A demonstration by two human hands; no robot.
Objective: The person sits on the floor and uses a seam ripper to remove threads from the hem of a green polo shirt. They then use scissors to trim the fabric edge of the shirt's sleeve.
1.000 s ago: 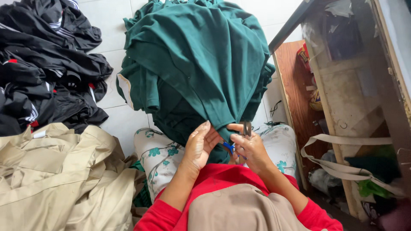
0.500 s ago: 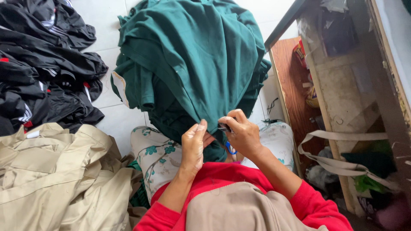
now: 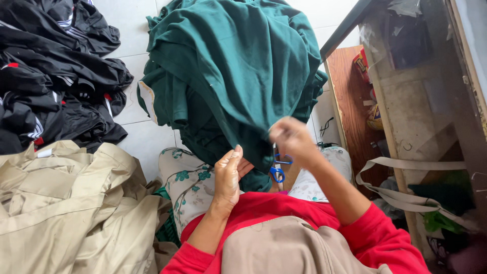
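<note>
I saw my left hand (image 3: 229,175) raised in front of me with the fingers held loosely together and the thumb up, resting against the lower fold of the dark green garment (image 3: 238,76). Whether it actually pinched the cloth I could not tell; the palm side was turned away from me. My right hand (image 3: 291,139) was blurred, closed on the hem of the green garment just above my lap, and a small pair of scissors with blue handles (image 3: 277,170) hung right below it, blades pointing up toward the fingers. I could not make out whether the scissors were gripped by that hand or dangling from it.

The green garment was draped in a big heap over my knees, its bulk spreading away from me and its bottom edge coming down between my two hands. Under it showed my floral trousers (image 3: 185,182), and nearer me my red sleeves (image 3: 375,238).

To my left on the white tiled floor (image 3: 137,61) lay a pile of black garments (image 3: 56,76) with red and white trim, and closer in a heap of beige clothing (image 3: 66,213). To my right stood a wooden table (image 3: 406,111), with a pale strap (image 3: 406,167) looped beside its leg.
</note>
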